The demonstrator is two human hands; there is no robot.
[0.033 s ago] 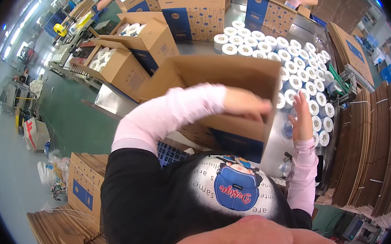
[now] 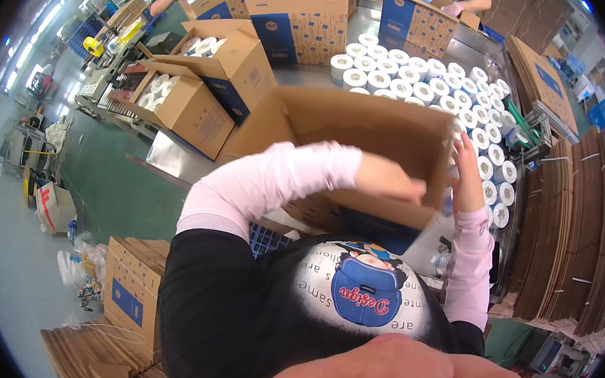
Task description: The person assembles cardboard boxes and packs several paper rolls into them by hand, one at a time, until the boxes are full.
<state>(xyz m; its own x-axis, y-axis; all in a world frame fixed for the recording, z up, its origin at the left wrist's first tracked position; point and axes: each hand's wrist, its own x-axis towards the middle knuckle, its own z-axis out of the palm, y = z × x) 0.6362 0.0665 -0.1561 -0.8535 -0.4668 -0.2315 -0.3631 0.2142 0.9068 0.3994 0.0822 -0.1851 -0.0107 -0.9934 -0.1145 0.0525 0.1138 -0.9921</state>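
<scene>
An open, empty-looking cardboard box (image 2: 366, 122) stands before me on the metal table, its mouth up and a blue panel on its near side. My left hand (image 2: 393, 181) reaches across the box mouth from the left. Its fingers are stretched out to the right and somewhat blurred, with nothing visible in them. At the box's right wall, my right hand (image 2: 467, 178) is raised with extended fingers. Its fingertips are at the wall, but I cannot tell how firmly they touch. Many white rolls with bluish sides (image 2: 400, 88) stand upright behind and to the right of the box.
Two open boxes of rolls (image 2: 197, 118) stand at the left. Further boxes (image 2: 298, 34) are at the back, where two people's hands work. Stacks of flattened cardboard (image 2: 572, 227) border the right. A blue plastic crate (image 2: 267, 240) sits below the table edge.
The box has shifted right and slightly toward me, bringing its right wall to my right hand. My left hand has moved slightly right with it. At the back, a co-worker's roll has moved.
</scene>
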